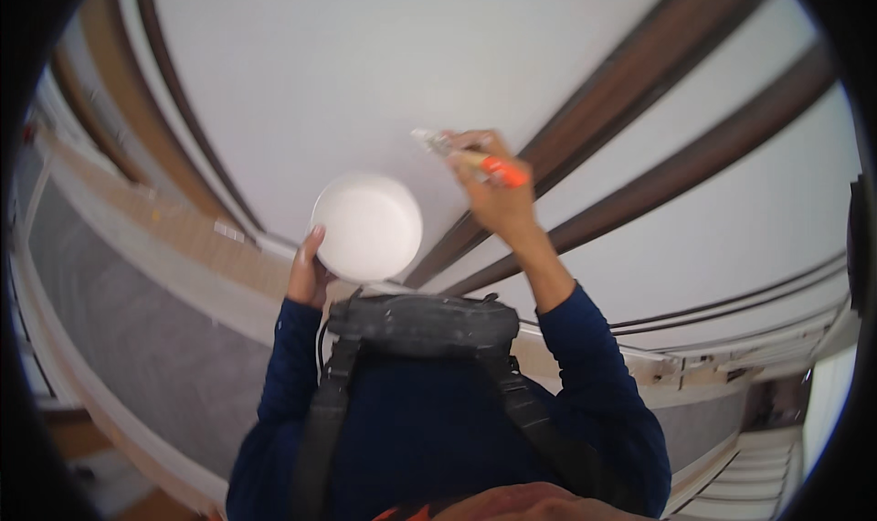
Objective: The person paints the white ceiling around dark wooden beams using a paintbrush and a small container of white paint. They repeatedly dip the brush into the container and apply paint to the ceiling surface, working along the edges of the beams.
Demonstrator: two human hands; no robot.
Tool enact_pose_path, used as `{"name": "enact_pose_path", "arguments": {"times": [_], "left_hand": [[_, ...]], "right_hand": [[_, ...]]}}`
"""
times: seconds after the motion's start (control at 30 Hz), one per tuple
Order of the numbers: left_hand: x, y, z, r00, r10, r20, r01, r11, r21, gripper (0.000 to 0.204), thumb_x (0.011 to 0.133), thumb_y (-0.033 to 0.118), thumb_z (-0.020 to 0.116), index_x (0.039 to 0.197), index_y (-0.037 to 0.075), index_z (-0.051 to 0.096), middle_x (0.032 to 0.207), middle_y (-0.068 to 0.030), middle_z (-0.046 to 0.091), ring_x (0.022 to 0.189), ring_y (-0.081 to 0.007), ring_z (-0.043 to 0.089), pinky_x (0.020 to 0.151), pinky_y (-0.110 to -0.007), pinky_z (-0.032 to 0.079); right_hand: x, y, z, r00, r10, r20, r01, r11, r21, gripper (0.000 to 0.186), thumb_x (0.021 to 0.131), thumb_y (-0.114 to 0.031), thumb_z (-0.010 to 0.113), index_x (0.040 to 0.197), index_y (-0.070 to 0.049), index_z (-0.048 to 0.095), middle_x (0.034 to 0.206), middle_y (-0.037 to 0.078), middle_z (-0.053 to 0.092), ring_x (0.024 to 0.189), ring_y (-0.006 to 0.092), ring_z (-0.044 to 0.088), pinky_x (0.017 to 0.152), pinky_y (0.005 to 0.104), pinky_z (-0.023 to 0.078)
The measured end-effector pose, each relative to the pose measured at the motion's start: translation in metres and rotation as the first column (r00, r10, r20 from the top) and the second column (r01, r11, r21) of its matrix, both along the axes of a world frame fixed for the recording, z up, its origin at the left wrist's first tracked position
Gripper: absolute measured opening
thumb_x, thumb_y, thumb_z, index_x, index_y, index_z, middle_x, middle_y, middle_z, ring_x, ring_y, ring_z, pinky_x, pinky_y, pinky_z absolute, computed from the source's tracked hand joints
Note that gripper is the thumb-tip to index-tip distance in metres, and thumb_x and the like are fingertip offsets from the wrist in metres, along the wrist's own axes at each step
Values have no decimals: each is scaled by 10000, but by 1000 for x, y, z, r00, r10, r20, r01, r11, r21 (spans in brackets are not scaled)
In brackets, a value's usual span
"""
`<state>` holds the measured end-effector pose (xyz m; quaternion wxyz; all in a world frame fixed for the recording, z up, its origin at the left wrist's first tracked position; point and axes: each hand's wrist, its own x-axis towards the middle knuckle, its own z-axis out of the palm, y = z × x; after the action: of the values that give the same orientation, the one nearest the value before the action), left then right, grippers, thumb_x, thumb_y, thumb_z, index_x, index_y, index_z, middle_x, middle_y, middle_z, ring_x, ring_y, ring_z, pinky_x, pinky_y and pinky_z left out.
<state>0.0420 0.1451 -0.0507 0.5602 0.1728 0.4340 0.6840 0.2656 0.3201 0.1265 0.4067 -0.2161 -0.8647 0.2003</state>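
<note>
My left hand (310,267) holds a round white tub (367,228) by its side, the thumb lying over the rim. The tub's inside looks white all over; how full it is I cannot tell. My right hand (493,192) is closed around a paintbrush (501,170) with an orange-ended handle. Whitish bristles point up and left from the fingers, close to the white wall (365,82). Whether they touch the wall I cannot make out.
Dark brown wooden strips (630,73) run slantwise across the wall on the right. At the left stands a brown wooden frame (146,101). A grey floor area (174,329) lies at lower left. A black bag (425,324) is strapped at my chest.
</note>
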Motion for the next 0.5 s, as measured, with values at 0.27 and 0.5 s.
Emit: {"name": "enact_pose_path", "arguments": {"times": [0.27, 0.5], "left_hand": [[5, 4, 6, 970, 90, -225, -128, 978, -164, 867, 904, 684, 663, 1386, -28, 552, 1202, -189, 674, 1115, -270, 718, 894, -403, 615], [9, 4, 14, 943, 250, -219, -279, 953, -114, 884, 885, 663, 712, 1318, -92, 556, 1052, -188, 695, 866, -226, 759, 717, -317, 639]], "right_hand": [[-34, -24, 2, 952, 271, 143, -187, 884, -429, 158, 939, -76, 788, 1049, 33, 752, 942, 118, 790, 864, 141, 718, 800, 304, 581], [-65, -5, -64, 919, 83, 386, -107, 993, 41, 164, 939, -183, 753, 1075, -95, 728, 989, 121, 763, 850, 305, 731, 699, 395, 578]]}}
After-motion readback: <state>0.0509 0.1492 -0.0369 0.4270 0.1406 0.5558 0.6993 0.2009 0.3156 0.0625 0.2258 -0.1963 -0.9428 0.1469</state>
